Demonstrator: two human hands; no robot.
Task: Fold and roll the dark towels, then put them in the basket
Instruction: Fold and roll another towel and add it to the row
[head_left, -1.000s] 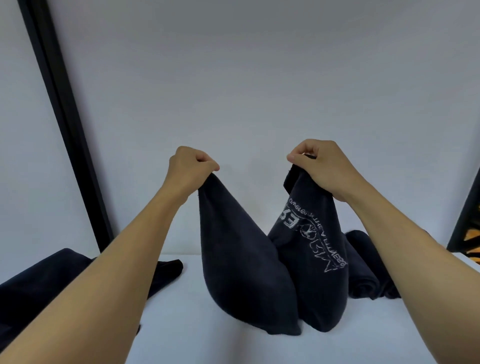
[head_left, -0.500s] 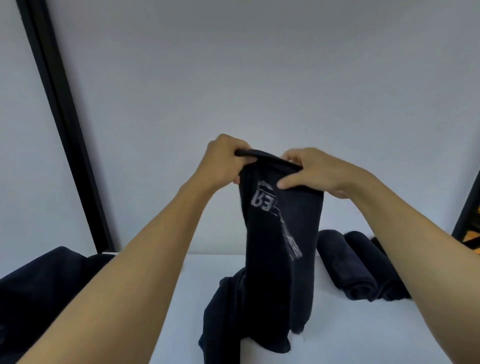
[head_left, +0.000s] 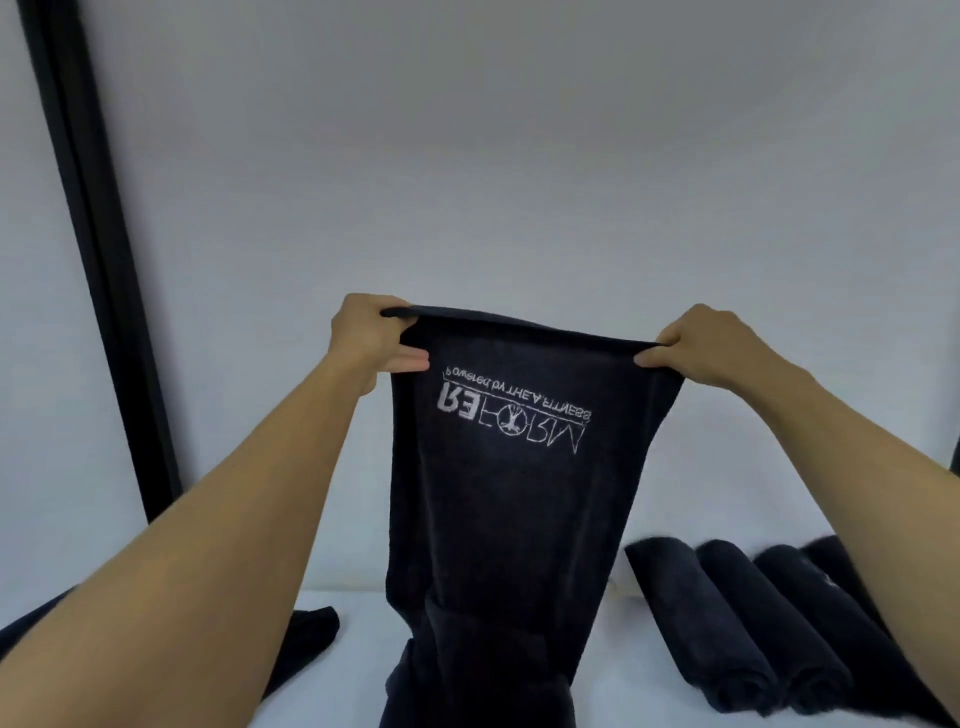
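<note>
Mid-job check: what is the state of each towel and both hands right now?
Dark towel with white logo: held up, top edge stretched, lower end bunched on white table.
Left hand: pinches its top-left corner.
Right hand: pinches its top-right corner.
Rolled dark towels: lying side by side, table right.
Loose dark towel heap: unrolled, table left.

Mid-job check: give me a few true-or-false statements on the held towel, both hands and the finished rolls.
1. The left hand and right hand each pinch the top edge of the dark printed terry towel. True.
2. The towel's white lettering reads upright. False: the lettering shows upside down.
3. On the white table, dark rolled towels lie at the person's right. True.
4. The held towel hangs clear of the table. False: its lower end bunches on the table.
</note>
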